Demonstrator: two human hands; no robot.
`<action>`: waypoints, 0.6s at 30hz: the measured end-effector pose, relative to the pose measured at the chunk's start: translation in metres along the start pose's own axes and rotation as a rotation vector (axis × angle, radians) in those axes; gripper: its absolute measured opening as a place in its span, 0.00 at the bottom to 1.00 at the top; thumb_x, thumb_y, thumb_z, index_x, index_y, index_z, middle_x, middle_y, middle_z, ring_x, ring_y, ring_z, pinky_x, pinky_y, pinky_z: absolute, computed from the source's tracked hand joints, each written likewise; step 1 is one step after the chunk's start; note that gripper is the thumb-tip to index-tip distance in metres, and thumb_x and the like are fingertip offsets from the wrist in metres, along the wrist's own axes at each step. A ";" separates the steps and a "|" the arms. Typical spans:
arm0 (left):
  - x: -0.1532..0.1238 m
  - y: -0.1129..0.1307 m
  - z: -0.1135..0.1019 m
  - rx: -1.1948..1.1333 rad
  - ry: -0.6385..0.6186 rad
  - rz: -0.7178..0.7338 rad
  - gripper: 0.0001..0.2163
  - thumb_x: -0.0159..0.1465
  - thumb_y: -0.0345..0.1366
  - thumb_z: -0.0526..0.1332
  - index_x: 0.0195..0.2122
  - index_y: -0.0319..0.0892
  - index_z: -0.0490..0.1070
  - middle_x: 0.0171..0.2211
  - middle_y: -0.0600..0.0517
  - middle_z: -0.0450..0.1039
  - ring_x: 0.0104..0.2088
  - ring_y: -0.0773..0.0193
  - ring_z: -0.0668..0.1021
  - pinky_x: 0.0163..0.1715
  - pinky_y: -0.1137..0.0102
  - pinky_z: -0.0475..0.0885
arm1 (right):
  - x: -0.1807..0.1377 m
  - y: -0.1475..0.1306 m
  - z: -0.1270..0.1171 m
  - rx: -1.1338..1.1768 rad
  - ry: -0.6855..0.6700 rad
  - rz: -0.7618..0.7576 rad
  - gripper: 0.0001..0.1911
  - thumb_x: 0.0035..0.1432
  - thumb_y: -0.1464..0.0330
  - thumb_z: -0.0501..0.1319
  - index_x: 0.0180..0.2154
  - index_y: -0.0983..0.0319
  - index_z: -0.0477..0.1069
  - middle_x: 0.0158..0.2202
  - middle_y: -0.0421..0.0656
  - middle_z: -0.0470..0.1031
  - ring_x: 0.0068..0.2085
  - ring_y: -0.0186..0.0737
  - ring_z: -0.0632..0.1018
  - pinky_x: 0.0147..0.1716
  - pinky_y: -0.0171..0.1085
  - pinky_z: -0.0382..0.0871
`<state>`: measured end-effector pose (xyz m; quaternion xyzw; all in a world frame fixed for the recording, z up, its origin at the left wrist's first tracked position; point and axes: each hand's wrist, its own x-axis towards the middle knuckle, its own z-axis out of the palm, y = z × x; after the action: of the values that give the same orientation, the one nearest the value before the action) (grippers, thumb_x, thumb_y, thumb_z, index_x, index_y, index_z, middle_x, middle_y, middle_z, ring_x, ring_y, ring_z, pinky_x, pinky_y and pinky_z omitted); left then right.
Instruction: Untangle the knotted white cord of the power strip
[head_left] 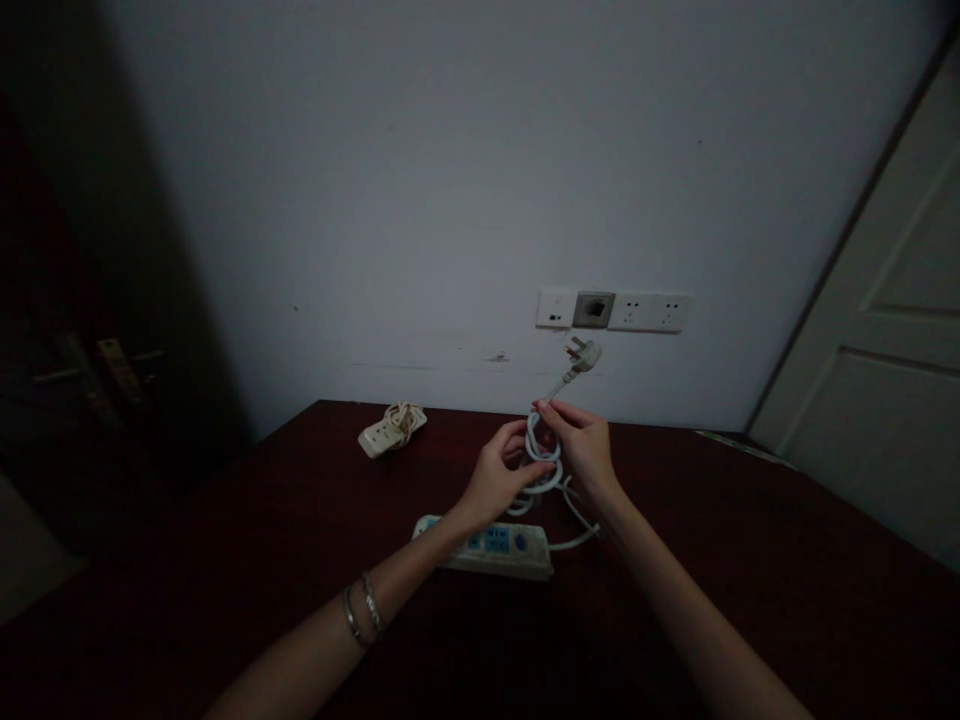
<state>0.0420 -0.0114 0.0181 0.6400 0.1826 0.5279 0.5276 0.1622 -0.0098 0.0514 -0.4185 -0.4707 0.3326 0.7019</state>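
nearest the camera, two bare forearms reach forward over a dark red-brown table (225, 560), the left one wearing two thin bangles (361, 610) at the wrist. just beyond them a white power strip (491, 545) with blue socket faces lies flat on the table, partly under the left wrist.

above the strip the hands meet on its white cable (541, 465), which is gathered into a few loose loops. the left hand (499, 480) curls its fingers round the left side of the bundle, thumb up. the right hand (581, 445) is raised a little higher, its fingertips pinched shut on the cable just above the loops, wrist bent down. from that pinch a short stiff length rises to the three-pin plug (583, 355), which hangs in the air in front of the wall.

the cable looks light and springy rather than limp (the loops hold their round shape and would probably spring open if let go), and its smooth jacket may slide through a light grip. the bundle seems best held where the loops cross, or at the plug's hard body. the strip is rigid plastic, light, and easy to drag by its lead.

farther back on the table, well apart, lies a small cream adapter with a coiled cord (391, 428). on the wall behind is a row of wall sockets (615, 311), and a white door (885, 380) stands at right.
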 end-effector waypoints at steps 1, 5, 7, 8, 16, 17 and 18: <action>-0.001 0.000 0.000 0.036 0.006 0.022 0.25 0.49 0.30 0.67 0.49 0.38 0.63 0.41 0.45 0.73 0.42 0.61 0.75 0.47 0.62 0.67 | 0.000 0.001 0.000 0.002 0.000 0.001 0.19 0.38 0.57 0.67 0.28 0.66 0.76 0.19 0.39 0.70 0.19 0.31 0.65 0.17 0.31 0.58; -0.001 0.000 -0.003 0.125 -0.029 0.109 0.27 0.51 0.31 0.65 0.52 0.39 0.62 0.44 0.45 0.72 0.45 0.60 0.74 0.49 0.61 0.66 | -0.001 0.001 0.002 0.007 0.026 0.014 0.20 0.37 0.57 0.68 0.30 0.67 0.77 0.25 0.44 0.75 0.24 0.35 0.71 0.22 0.33 0.64; 0.000 0.000 -0.006 0.125 -0.038 0.113 0.28 0.51 0.31 0.65 0.54 0.39 0.62 0.45 0.44 0.72 0.46 0.59 0.74 0.49 0.61 0.67 | -0.001 -0.001 0.002 -0.012 0.011 0.013 0.21 0.38 0.57 0.67 0.31 0.67 0.77 0.27 0.45 0.76 0.25 0.36 0.72 0.23 0.34 0.65; 0.000 0.000 -0.007 0.129 -0.035 0.109 0.28 0.51 0.32 0.66 0.54 0.38 0.62 0.45 0.44 0.72 0.46 0.59 0.74 0.49 0.61 0.67 | -0.001 -0.002 0.001 -0.027 -0.014 0.008 0.20 0.39 0.57 0.67 0.31 0.66 0.77 0.27 0.45 0.76 0.25 0.37 0.72 0.23 0.34 0.66; -0.002 0.008 -0.012 0.298 0.014 0.126 0.28 0.49 0.34 0.67 0.51 0.37 0.65 0.42 0.43 0.74 0.43 0.57 0.76 0.47 0.60 0.68 | 0.003 -0.006 -0.007 -0.133 -0.212 -0.040 0.16 0.42 0.57 0.65 0.29 0.64 0.77 0.29 0.44 0.77 0.28 0.39 0.74 0.27 0.35 0.66; -0.002 0.009 -0.012 0.308 0.014 0.126 0.27 0.49 0.35 0.67 0.51 0.37 0.65 0.42 0.43 0.74 0.43 0.57 0.76 0.47 0.60 0.68 | 0.004 -0.006 -0.007 -0.149 -0.223 -0.055 0.16 0.42 0.57 0.65 0.28 0.64 0.77 0.28 0.44 0.77 0.28 0.39 0.74 0.28 0.35 0.66; -0.002 0.009 -0.012 0.321 0.012 0.125 0.26 0.49 0.35 0.67 0.50 0.37 0.66 0.42 0.44 0.74 0.43 0.57 0.76 0.47 0.60 0.68 | 0.004 -0.006 -0.007 -0.167 -0.234 -0.070 0.15 0.43 0.58 0.64 0.27 0.64 0.77 0.26 0.43 0.77 0.28 0.38 0.74 0.28 0.34 0.65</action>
<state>0.0278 -0.0104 0.0237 0.7231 0.2275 0.5275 0.3836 0.1707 -0.0108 0.0568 -0.4172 -0.5896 0.3142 0.6161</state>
